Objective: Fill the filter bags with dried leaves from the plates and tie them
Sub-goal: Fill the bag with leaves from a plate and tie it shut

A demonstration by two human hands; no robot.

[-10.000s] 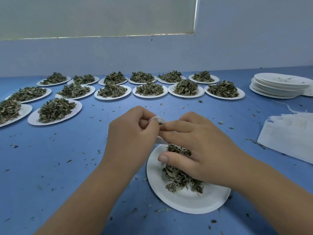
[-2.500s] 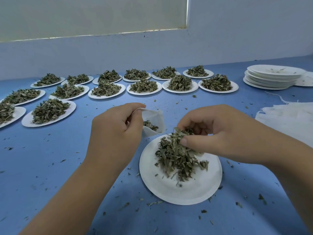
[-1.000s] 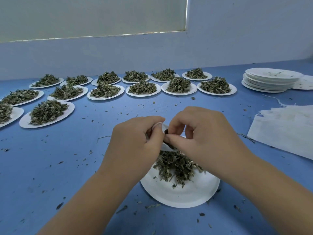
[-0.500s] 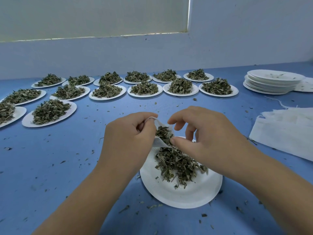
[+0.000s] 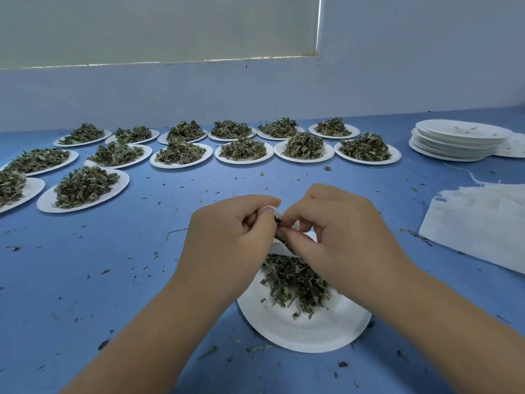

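A person's left hand is pinching the mouth of a white filter bag between the thumb and curled fingers. It is holding the bag just above the far rim of a paper plate on the blue counter. A loose heap of dried leaves is lying on that plate, partly under both hands. The right hand is meeting the bag from the other side. Its thumb and forefinger are drawn together on a dark bit of the dried leaves at the bag's opening, with the other fingers curling loosely. Farther back, filled plates are sitting in rows near the wall, each carrying a mound of leaves. A stack of empty plates is standing at the far right. A pile of flat white bags is lying nearer on the right, well apart from the hands. Leaf crumbs are dotting the counter.
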